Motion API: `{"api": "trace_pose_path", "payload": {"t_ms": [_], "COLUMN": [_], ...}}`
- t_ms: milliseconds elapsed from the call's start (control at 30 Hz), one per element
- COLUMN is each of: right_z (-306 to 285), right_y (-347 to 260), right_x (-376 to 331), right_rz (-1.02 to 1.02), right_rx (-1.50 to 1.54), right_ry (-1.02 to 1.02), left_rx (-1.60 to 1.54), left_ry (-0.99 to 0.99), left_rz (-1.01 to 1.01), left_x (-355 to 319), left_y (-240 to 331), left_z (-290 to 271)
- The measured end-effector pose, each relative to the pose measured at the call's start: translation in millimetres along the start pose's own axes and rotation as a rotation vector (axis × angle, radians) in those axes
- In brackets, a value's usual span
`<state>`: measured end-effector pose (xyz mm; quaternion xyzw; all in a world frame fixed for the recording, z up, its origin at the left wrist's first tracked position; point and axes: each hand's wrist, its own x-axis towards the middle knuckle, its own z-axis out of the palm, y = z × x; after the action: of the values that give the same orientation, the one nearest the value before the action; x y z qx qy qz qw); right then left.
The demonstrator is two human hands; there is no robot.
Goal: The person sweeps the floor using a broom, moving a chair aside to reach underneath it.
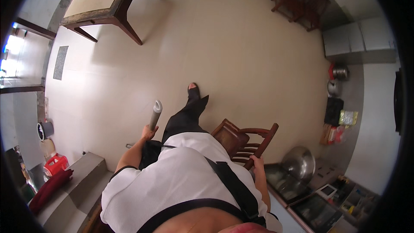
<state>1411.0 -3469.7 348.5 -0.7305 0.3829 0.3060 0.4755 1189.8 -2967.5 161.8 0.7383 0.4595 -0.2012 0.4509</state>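
Looking down from the head view, the far left edge shows a bright doorway, and below it a small grey round container (45, 130) on the floor, a red plastic jug (56, 164) and a dark red bundle of cloth (49, 187) lying on a grey concrete step (84, 170). Above these, at the upper left, a wooden bench (103, 4) with splayed dark legs stands on the pale tiled floor (224, 47).

Nearer the middle, the left hand (148, 133) is clenched around the lower end of a grey tube (155, 113), which points up and away from the body; its rounded lighter tip is the far end. The tube hangs over the floor just left of the person's dark trouser leg, well apart from the bench. One foot in a dark open-toed shoe (192, 89) is stepped forward on the tiles.

Right of the white-shirted torso, the right hand (258, 163) is closed on the top rail of a dark red wooden chair (243, 140), which stands just beside the person, its seat toward the leg.

Further right, a large metal bowl (298, 163) rests upside down by a dark cooktop (282, 183) on a counter. Along the right wall sit metal pots (338, 80), a black box and some coloured packets. At the upper right stands another wooden chair (302, 0), well apart from everything else.
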Motion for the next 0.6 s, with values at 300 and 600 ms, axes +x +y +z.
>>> {"api": "trace_pose_path", "payload": {"t_ms": [300, 600], "right_z": [57, 190], "right_y": [-217, -435], "right_x": [66, 132], "right_rz": [-0.146, -0.393], "right_rx": [-0.015, -0.070], "right_ry": [-0.063, -0.202], "left_rx": [-0.216, -0.386], "left_ry": [-0.027, 0.127], "left_rz": [-0.200, -0.161], "left_x": [3, 41], "left_y": [47, -16], "left_z": [-4, 82]}}
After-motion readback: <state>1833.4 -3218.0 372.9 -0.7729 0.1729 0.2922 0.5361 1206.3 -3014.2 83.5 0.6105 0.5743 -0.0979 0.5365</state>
